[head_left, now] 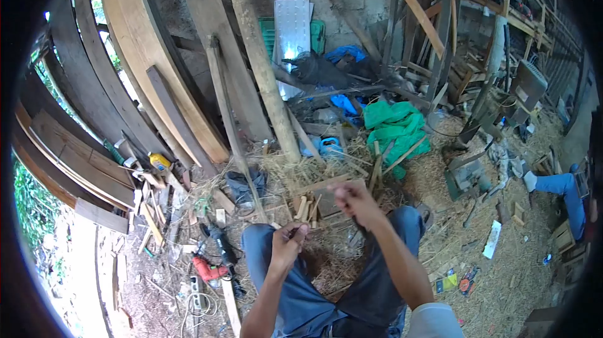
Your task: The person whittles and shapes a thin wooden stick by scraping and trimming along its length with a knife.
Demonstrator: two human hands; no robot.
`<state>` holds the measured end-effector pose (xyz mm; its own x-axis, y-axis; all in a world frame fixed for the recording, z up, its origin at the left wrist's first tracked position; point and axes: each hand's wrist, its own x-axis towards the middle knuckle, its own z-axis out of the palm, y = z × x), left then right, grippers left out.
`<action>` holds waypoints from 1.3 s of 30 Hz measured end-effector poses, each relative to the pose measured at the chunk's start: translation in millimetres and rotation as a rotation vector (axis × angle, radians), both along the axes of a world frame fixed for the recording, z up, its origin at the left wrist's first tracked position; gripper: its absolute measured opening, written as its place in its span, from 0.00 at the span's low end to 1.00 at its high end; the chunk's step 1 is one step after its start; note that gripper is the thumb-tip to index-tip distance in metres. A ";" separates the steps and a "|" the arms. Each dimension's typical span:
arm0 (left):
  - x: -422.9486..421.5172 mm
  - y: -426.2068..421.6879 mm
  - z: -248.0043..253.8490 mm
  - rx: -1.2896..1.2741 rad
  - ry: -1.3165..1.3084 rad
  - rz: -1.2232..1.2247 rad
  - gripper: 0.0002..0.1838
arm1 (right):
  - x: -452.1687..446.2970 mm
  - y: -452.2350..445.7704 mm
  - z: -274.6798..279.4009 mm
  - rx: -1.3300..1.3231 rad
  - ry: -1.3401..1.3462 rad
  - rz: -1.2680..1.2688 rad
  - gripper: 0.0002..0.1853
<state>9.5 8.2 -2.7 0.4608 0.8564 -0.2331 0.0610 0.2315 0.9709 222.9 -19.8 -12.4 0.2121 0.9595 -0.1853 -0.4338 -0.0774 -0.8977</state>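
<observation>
My left hand [289,242] is above my left knee, its fingers curled and pinched together; what they hold, if anything, is too small to make out. Higher and to the right, my right hand [355,203] is raised over a low wooden board [330,206], its fingers bent inward and slightly blurred. I cannot make out what is in it. Just beyond my left hand, several small pale wooden pieces [306,208] stand or lean at the board's left side. The board sits between my knees, partly hidden by the right hand.
A red power drill [209,271] lies on the left among wood scraps. Tall planks [147,43] and a pole [260,62] lean against the wall. A green sack [396,128] lies ahead. Another person's leg [556,187] shows at right. Shavings cover the ground.
</observation>
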 end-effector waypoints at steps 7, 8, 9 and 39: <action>11.8 1.7 1.3 0.062 0.000 -0.020 0.08 | -19.9 2.0 -7.4 0.053 0.040 0.167 0.10; 12.3 0.4 2.4 0.063 -0.002 -0.036 0.08 | -18.8 1.8 -8.2 0.012 0.042 0.152 0.09; 12.8 -1.4 2.8 0.065 -0.005 -0.048 0.07 | -17.7 1.3 -8.1 -0.028 0.045 0.140 0.09; 5.9 -24.5 -1.0 -0.029 -0.046 -0.028 0.12 | -1.4 6.2 -17.7 -0.013 -0.007 0.247 0.10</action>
<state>15.4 -16.3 -3.7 0.4952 0.8363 -0.2354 0.0233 0.2580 0.9659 221.5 -13.6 -30.2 -0.0270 0.9799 -0.1977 -0.3937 -0.1922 -0.8989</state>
